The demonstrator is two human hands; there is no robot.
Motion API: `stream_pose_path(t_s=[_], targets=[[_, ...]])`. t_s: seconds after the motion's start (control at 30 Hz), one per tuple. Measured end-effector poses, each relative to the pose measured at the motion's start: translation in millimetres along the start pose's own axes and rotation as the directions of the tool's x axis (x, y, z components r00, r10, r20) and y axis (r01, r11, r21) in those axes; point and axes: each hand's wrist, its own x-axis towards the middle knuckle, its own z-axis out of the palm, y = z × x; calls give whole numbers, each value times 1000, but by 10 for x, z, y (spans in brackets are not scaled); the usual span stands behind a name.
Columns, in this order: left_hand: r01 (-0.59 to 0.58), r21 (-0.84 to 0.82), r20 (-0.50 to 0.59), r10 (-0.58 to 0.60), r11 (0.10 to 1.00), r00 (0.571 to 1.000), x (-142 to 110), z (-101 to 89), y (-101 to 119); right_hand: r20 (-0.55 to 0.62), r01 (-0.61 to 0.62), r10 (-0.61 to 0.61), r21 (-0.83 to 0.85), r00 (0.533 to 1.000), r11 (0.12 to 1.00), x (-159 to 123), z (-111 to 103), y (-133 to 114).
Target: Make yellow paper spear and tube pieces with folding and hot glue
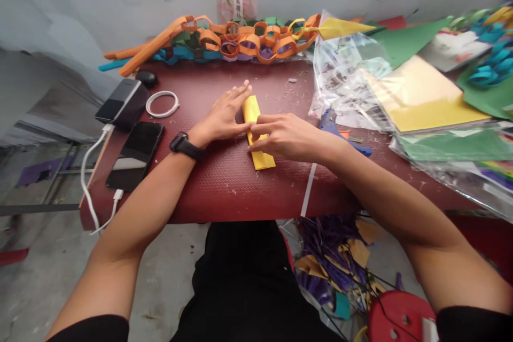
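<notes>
A folded strip of yellow paper [262, 160] lies lengthwise on the dark red table, between my two hands. My left hand [224, 116] rests on the tabletop at the paper's left, fingers stretched out and thumb reaching its left edge. Across the middle of the strip lies my right hand [280, 136], its fingers bent and their tips at the paper's left edge; it covers part of the paper. Just right of that hand is a blue glue gun [331, 123], partly hidden by my right forearm. A white glue stick [308, 189] lies near the table's front edge.
Orange paper chains [248, 43] run along the back of the table [216, 192]. At left are a phone [136, 155], a power bank [122, 101] and a coiled white cable [162, 104]. Yellow sheets [436, 109] and plastic sleeves lie at right. A red stool [396, 315] stands below.
</notes>
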Motion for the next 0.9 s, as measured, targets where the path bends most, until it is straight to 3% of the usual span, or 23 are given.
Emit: stream_pose_path(t_s=[0.23, 0.47, 0.9], targets=[[-115, 100, -177, 131, 988, 975, -40, -46, 129, -38, -30, 29, -44, 999, 999, -59, -1, -6], [-336, 79, -145, 344, 939, 928, -65, -51, 168, -26, -54, 53, -38, 998, 998, -75, -32, -19], [-361, 51, -79, 364, 931, 928, -55, -5, 147, -97, -82, 79, -27, 992, 996, -110, 4, 25]])
